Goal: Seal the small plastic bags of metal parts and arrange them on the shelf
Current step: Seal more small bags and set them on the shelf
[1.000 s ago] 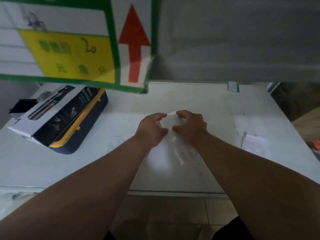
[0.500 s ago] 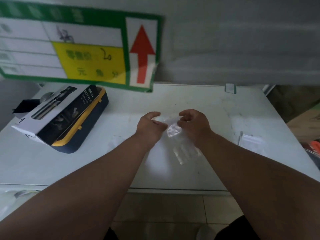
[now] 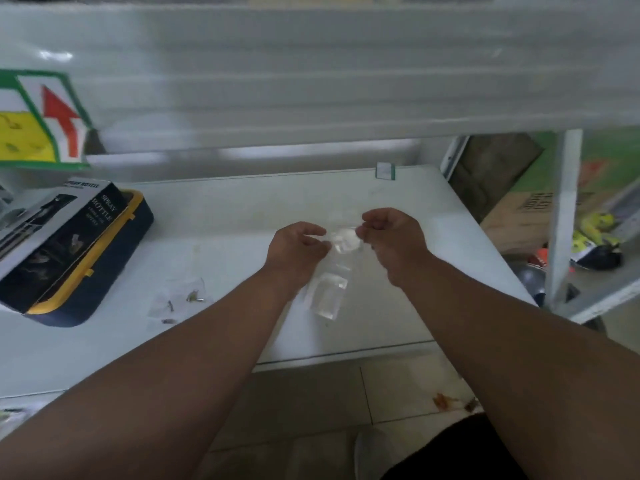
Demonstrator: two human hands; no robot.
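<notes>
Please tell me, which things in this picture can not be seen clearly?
- Clear bag, head view: top edge pinched by left hand and right hand; seal state unreadable, contents blurred.
- Sign: cut off by left edge.
- Loose bags: parts too small.

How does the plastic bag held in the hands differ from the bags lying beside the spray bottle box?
The held bag hangs from its top edge, pinched by the left hand and the right hand; the lying bags rest flat, untouched. Small dark parts show in the lying bags; the held bag's contents are unclear. Both are clear plastic.
</notes>
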